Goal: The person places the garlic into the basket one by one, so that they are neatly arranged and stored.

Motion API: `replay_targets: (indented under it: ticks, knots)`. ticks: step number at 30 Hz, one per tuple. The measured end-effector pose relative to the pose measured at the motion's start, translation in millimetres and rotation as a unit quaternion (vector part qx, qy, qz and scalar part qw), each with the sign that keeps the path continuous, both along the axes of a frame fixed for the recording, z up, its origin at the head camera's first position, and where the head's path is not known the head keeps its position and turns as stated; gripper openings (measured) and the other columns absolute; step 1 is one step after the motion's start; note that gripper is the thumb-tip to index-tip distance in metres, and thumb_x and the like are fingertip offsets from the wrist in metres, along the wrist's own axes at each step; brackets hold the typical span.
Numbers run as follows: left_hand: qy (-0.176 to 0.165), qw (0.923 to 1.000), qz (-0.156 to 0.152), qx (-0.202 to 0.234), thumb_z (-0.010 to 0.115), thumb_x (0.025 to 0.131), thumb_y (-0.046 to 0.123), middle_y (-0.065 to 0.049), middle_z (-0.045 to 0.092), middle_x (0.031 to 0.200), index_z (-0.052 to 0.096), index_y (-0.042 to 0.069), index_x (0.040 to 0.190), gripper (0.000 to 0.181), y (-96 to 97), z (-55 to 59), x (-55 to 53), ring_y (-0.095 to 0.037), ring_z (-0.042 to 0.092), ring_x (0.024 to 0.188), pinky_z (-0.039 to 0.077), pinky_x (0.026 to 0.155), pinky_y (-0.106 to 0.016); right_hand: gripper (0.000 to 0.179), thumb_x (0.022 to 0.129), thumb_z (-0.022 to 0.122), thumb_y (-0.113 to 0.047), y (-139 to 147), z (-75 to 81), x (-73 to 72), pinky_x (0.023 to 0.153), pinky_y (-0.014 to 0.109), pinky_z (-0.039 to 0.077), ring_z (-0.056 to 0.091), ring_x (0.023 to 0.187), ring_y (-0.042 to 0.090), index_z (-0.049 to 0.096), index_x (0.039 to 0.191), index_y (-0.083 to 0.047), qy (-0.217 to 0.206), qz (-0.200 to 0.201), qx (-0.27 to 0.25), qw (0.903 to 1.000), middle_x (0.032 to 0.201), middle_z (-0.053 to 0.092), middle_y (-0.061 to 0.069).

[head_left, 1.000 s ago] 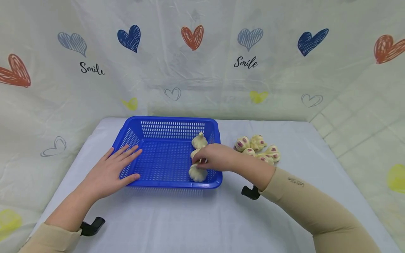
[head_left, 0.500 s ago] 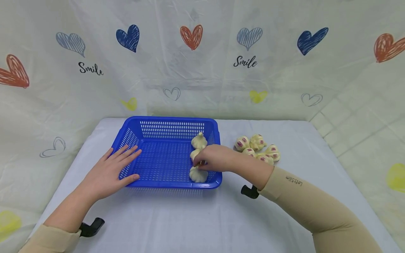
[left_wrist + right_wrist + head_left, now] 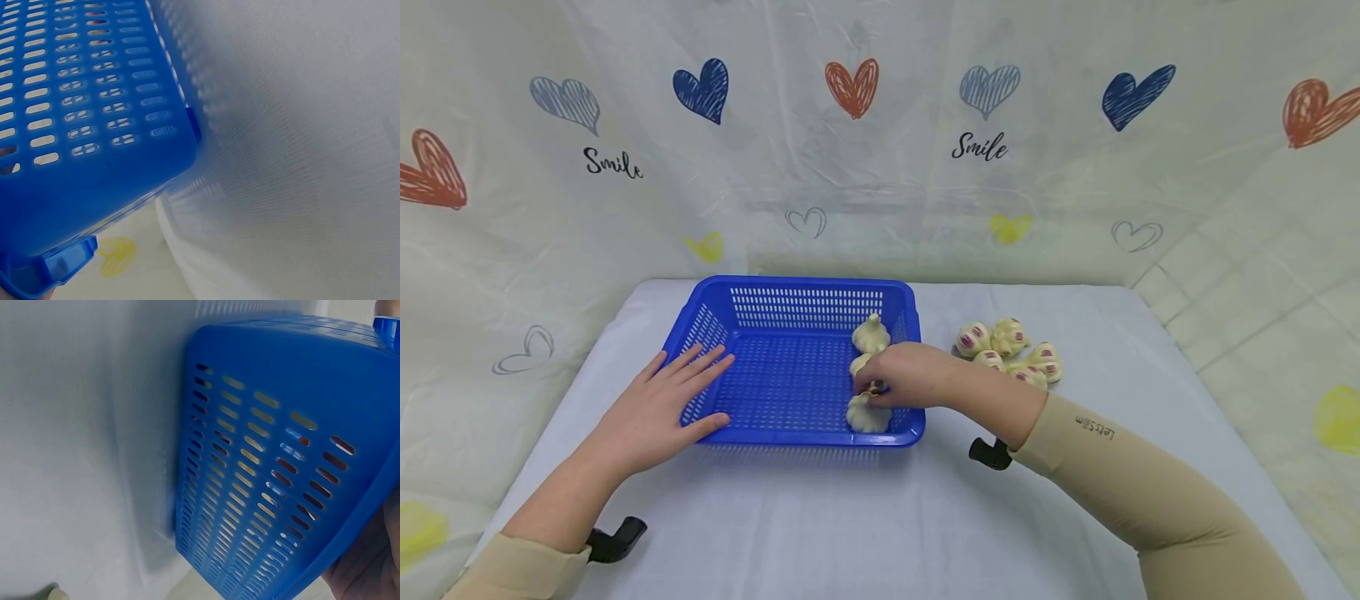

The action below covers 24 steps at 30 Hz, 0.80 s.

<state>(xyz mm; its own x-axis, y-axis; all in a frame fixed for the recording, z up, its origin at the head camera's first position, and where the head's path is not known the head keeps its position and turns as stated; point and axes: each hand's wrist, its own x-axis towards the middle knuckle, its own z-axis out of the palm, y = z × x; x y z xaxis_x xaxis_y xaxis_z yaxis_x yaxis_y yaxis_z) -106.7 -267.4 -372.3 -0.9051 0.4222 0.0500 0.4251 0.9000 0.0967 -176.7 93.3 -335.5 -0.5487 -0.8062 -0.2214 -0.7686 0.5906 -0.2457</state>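
Observation:
A blue plastic basket (image 3: 790, 436) with slotted walls stands on the table. My left hand (image 3: 658, 412) lies with spread, straight fingers across its left rim. Over the right rim reaches my right hand (image 3: 904, 375), its curled fingers and thumb pinching the top of the front garlic bulb (image 3: 867, 417). Behind that bulb, another garlic bulb (image 3: 859, 364) is partly covered by the hand. A third garlic bulb (image 3: 871, 333) sits farther back along the right wall. In the right wrist view, the basket wall (image 3: 300, 369) hides the fingertips; part of the hand (image 3: 362, 569) shows beside the rim.
Several garlic bulbs with purple marks (image 3: 1007, 337) lie in a group right of the basket, partly behind the right forearm. A white cloth (image 3: 820, 525) covers the table. A curtain printed with hearts (image 3: 880, 183) hangs behind it.
The right hand shifts only very slightly at the front garlic bulb, which stays in nearly the same place. The left hand and the basket hold still.

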Motion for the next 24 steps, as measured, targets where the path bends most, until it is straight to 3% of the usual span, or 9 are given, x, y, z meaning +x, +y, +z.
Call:
replay_targets:
  ticks: [11,24]
  knots:
    - [0.004,1.0000,-0.003,0.004,0.056,0.093,0.061,-0.006,0.027,0.162,0.029,0.022,0.158,0.080,0.6,1.0,0.7,-0.037,0.021,0.148,-0.007,0.121,-0.049,0.023,0.092,0.072,-0.030,2.1,5.1,0.4,0.090,0.030,0.053,0.065,0.097,0.009,0.074,0.114,-0.022,0.011,0.015,-0.003,0.9998,0.107,0.073,-0.006]
    - [0.005,1.0000,-0.004,0.007,0.056,0.093,0.060,-0.006,0.028,0.162,0.030,0.022,0.158,0.079,0.2,-0.4,0.8,-0.037,0.022,0.148,-0.004,0.121,-0.051,0.025,0.092,0.072,-0.027,5.6,10.4,1.3,0.095,0.033,0.052,0.066,0.107,0.013,0.074,0.116,-0.020,-0.013,0.006,-0.017,0.9998,0.113,0.073,-0.005]
